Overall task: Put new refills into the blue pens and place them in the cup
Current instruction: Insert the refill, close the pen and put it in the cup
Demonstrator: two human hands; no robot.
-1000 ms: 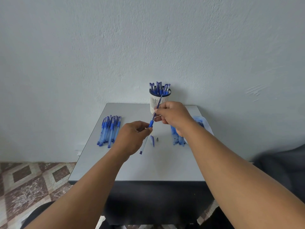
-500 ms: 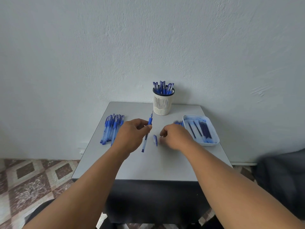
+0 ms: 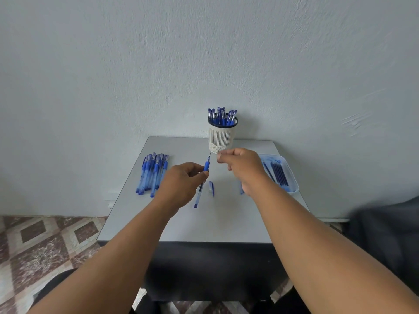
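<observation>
Left hand (image 3: 181,184) fingers curled round pen (image 3: 201,183), tip pointing 12 o'clock. Right hand (image 3: 243,167) at its 2 o'clock, fingers pinched; what they hold is unclear.

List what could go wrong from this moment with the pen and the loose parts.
1. The right hand pinches something too small to identify near the pen tip; it could slip and be lost.
2. The loose cap lies on the table beside the left hand; a nudge may roll it off.
3. The cup is already crowded, so another pen may catch.
</observation>
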